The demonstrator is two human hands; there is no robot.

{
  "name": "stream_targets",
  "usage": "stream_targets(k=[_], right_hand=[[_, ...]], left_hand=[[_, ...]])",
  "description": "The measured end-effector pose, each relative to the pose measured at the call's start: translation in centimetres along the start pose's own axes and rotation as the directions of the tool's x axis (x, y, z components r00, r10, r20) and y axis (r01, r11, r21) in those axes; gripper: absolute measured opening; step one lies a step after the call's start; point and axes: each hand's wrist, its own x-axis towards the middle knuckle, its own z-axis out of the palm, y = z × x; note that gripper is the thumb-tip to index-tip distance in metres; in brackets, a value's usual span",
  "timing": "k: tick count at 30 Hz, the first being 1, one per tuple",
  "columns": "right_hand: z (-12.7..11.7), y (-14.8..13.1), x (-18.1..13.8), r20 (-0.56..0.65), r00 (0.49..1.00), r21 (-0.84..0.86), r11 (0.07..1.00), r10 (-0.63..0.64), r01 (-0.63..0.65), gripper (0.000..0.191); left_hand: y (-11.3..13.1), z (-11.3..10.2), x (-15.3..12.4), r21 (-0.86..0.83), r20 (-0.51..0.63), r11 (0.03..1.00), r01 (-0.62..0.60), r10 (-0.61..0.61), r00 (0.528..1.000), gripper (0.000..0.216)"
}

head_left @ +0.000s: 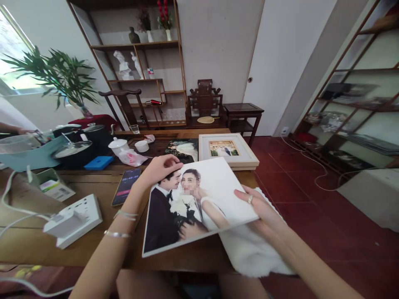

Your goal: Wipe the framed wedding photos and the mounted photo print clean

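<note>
A large wedding photo board (pixel 215 182) showing a couple lies tilted over the wooden table (pixel 28 241). My left hand (pixel 157 168) grips its top left edge, fingers curled over the rim. At the board's right edge my right hand (pixel 260 205), wearing a ring, has its thumb on top and its fingers underneath. A white fluffy cloth (pixel 249 253) lies under the board's right side and hangs over the table's edge.
A phone (pixel 126 186) with a lit screen lies left of the board. A white power strip (pixel 75 220) with cables sits at the left. Behind are a framed photo (pixel 229 150), a dark photo print (pixel 182 150), pots, cups and a blue box (pixel 99 162). Shelves and chairs line the walls.
</note>
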Motion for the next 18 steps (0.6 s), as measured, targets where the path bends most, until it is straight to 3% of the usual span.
stream_targets(k=[2,3,4,6,7,8,12,14,15,17,18], right_hand=[[-0.3,0.4,-0.6,-0.032,0.999,0.046,0.999,0.004,-0.002,0.040],[-0.4,0.6,-0.8,-0.051,0.999,0.063,0.998,0.000,0.003,0.042],[-0.4,0.7,-1.0,-0.068,0.998,0.074,0.997,-0.006,0.011,0.043],[-0.2,0.9,-1.2,-0.091,0.995,0.079,0.996,-0.028,0.035,0.043],[-0.1,0.9,-1.2,-0.094,0.994,0.069,0.996,-0.047,0.054,0.043],[0.1,0.9,-1.2,-0.086,0.994,0.046,0.996,-0.068,0.072,0.043],[-0.3,0.5,-1.9,-0.020,0.989,-0.262,0.955,-0.146,0.136,0.045],[-1.4,0.2,-3.2,-0.002,0.939,-0.480,0.824,-0.344,0.300,0.046],[-2.2,0.1,-4.0,0.046,0.875,-0.580,0.700,-0.482,0.416,0.046],[-3.7,0.1,-6.0,0.264,0.700,-0.715,0.352,-0.664,0.604,0.039],[-4.4,0.2,-7.0,0.398,0.637,-0.743,0.176,-0.660,0.646,0.032]], left_hand=[[0.3,-0.1,-1.9,-0.129,-0.248,0.985,0.113,-0.142,0.958,0.043],[0.6,-0.1,-3.1,-0.253,-0.335,0.950,0.185,-0.266,0.904,0.050],[0.9,0.1,-4.5,-0.415,-0.329,0.875,0.249,-0.400,0.856,0.058],[2.0,0.8,-7.3,-0.687,-0.009,0.607,0.400,-0.558,0.830,0.062],[2.6,1.3,-8.5,-0.743,0.176,0.458,0.489,-0.571,0.802,0.056],[3.2,1.8,-9.5,-0.772,0.281,0.332,0.542,-0.586,0.760,0.049],[4.6,3.5,-11.3,-0.834,0.341,0.068,0.548,-0.717,0.608,0.032],[4.6,3.8,-11.5,-0.841,0.366,-0.022,0.541,-0.759,0.538,0.032],[4.3,3.8,-11.7,-0.845,0.372,-0.052,0.532,-0.772,0.516,0.032],[3.7,3.6,-12.2,-0.854,0.368,-0.077,0.514,-0.787,0.494,0.032],[3.4,3.5,-12.6,-0.860,0.355,-0.073,0.505,-0.797,0.489,0.032]])
